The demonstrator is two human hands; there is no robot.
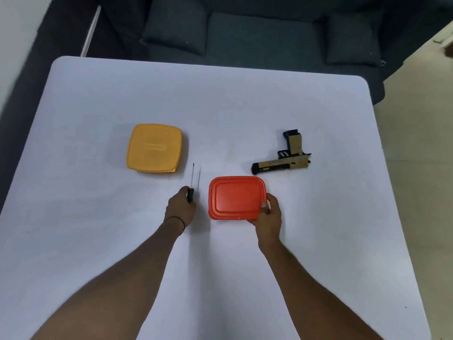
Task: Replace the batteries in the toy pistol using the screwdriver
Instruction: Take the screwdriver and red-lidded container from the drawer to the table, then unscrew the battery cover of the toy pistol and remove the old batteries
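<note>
Toy pistol [284,158], tan and black, is laid flat on the white table [245,99] toward its right edge, barrel pointed left and grip toward the far edge. A black-handled screwdriver [191,185] is gripped by the left hand [180,208], fingers curled round the handle, shaft aimed at the far edge. An orange-red lidded container [236,197] near the table's middle is held at its near right corner by the right hand [268,214], thumb on the lid. A yellow lidded container [154,147] is set toward the left edge. A dark sofa [245,33] is seen beyond the far edge.
</note>
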